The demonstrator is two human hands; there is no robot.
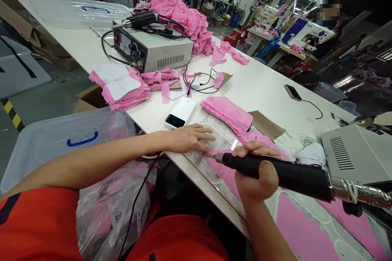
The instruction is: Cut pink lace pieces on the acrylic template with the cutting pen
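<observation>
My left hand (192, 138) lies flat with its fingers spread on a patterned clear sheet (222, 133) at the table's near edge. My right hand (256, 173) is wrapped around a black cylindrical handpiece (294, 174), whose metal cable sleeve runs off to the right. The thin metal tip of the handpiece points left and meets the edge of a flat pink fabric piece (227, 174), just below my left fingers. Beyond my hands sits a stack of pink lace pieces (229, 116). A white power bank (181, 113) with a dark display is beside my left hand.
A grey control box (167, 51) with another black handpiece (141, 19) on top stands at the back left. Behind it is a pink fabric heap (180, 12). A second grey box (357, 153) and a phone (293, 92) are on the right. A lidded plastic bin (45, 136) stands left.
</observation>
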